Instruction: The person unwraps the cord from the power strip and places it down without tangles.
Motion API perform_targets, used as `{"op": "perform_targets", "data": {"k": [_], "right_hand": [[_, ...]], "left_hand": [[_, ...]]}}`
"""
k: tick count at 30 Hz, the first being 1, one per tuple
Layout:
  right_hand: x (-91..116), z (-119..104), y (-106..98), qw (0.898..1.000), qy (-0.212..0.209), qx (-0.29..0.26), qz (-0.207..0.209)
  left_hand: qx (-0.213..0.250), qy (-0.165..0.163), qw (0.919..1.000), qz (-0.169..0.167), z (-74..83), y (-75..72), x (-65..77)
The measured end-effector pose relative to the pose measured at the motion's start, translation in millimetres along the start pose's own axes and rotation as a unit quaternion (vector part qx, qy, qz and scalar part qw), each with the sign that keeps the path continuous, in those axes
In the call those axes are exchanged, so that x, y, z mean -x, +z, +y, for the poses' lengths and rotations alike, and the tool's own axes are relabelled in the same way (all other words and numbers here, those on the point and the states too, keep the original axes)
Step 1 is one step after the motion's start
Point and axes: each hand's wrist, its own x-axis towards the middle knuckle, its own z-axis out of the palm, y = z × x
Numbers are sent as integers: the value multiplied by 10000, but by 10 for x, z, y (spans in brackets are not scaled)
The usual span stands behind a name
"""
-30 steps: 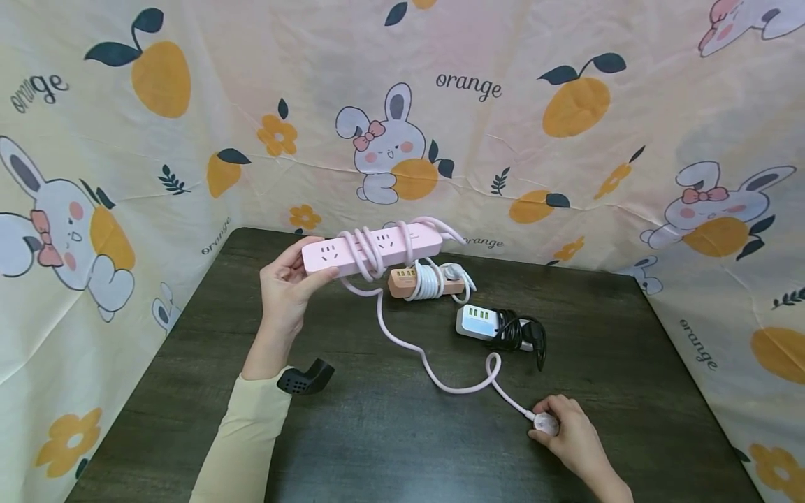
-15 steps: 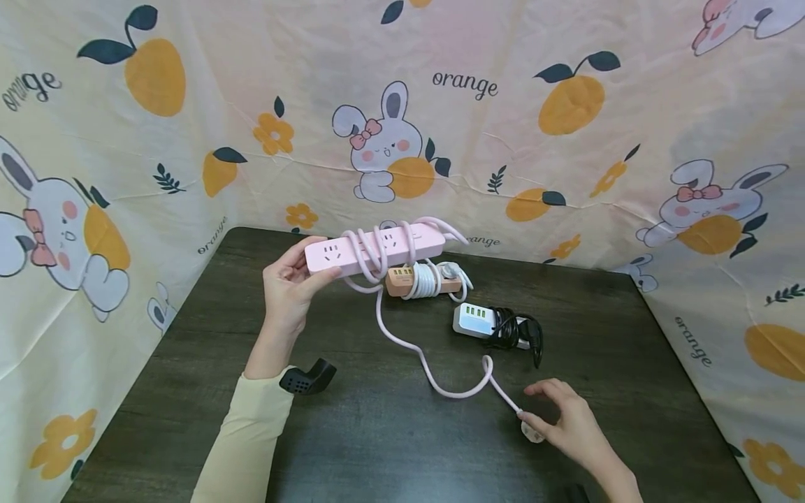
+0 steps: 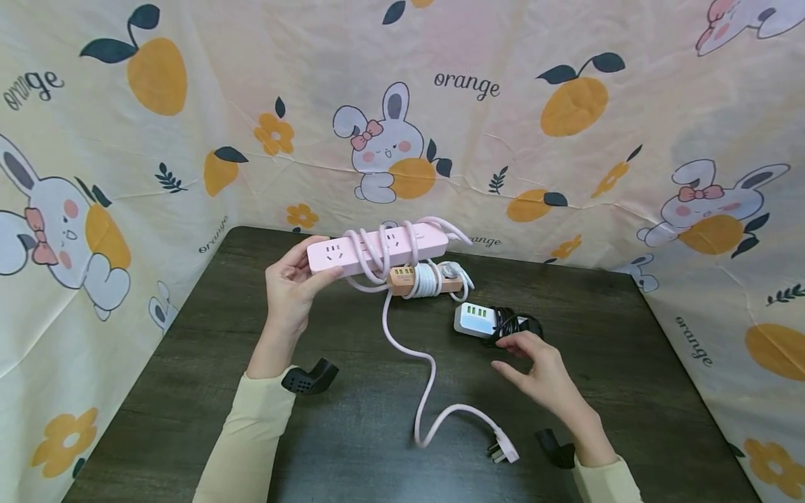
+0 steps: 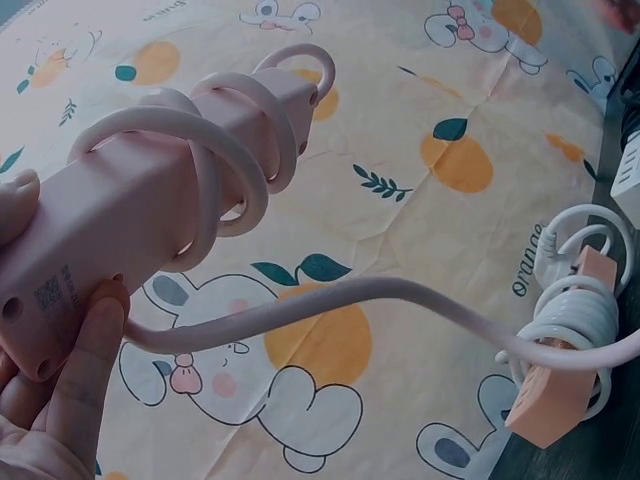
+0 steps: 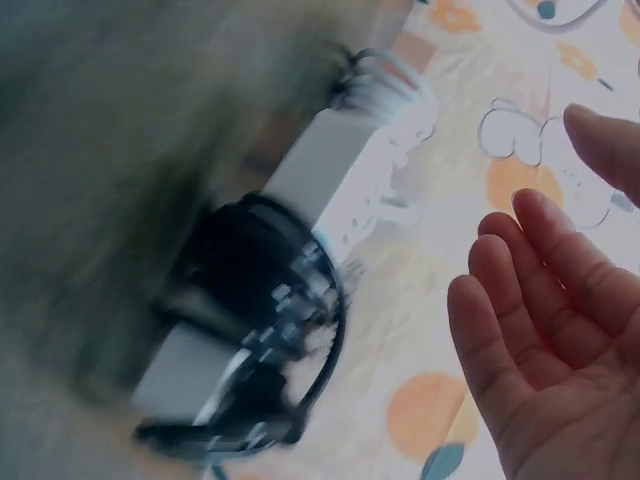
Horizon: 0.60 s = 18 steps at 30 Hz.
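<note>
My left hand grips one end of a pink power strip, held up above the back of the table. Its pink cord is looped several times round the strip, as the left wrist view also shows on the cord loops. From there the loose cord runs down to a pink plug lying on the table with its prongs showing. My right hand holds nothing; its fingers are relaxed and apart, near the white power strip wrapped in black cord.
An orange-tan power strip wound with white cord stands on the dark table just behind the pink one. A patterned cloth hangs along the back and sides. Black wrist devices sit on both arms.
My right hand has let go of the pink plug and moved up and left toward the white strip. The plug has dropped down and left, its cord's loop straightened. The left hand barely moves.
</note>
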Motion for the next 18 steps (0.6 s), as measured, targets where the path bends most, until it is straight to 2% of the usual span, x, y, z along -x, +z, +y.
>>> {"op": "perform_targets", "data": {"k": [9,14,18], "right_hand": [[-537,-196,253,9989,-257,-390,-96],[-775,-281,400,9964,-308,-753,-252],[-957,-346,517,9932,-527,-1004,-247]], "left_hand": [[1,26,10000,-70,-1,8,-3],[-50,-19,9999,-98,-1,19,-5],[-11,-33,9999,-102,5,25,-5]]}}
